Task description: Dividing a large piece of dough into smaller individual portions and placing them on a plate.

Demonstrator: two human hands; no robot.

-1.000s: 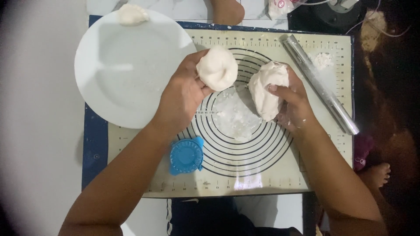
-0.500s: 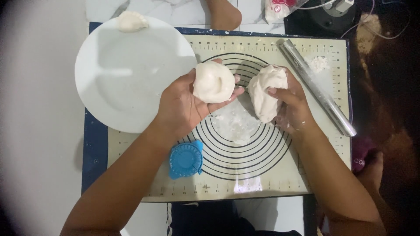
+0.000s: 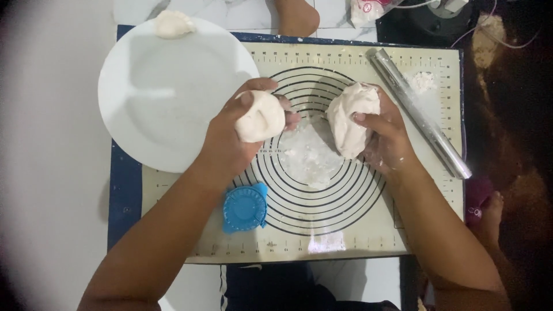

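Observation:
My left hand (image 3: 230, 135) grips a rounded ball of white dough (image 3: 260, 117) just above the left part of the pastry mat (image 3: 357, 230), at the edge of the white plate (image 3: 167, 98). My right hand (image 3: 386, 135) holds a larger, longer lump of dough (image 3: 351, 118) over the mat's printed rings. A patch of flour (image 3: 308, 155) lies on the mat between the two hands.
A small dough piece (image 3: 173, 24) rests on the plate's far rim. A metal rolling pin (image 3: 419, 112) lies diagonally along the mat's right side. A blue dumpling press (image 3: 245, 207) sits near my left forearm. A foot (image 3: 296, 17) shows beyond the mat, and dark clutter at far right.
My left hand has carried the dough ball leftward and slightly nearer, turning it in the palm. The right hand with the bigger lump has barely shifted.

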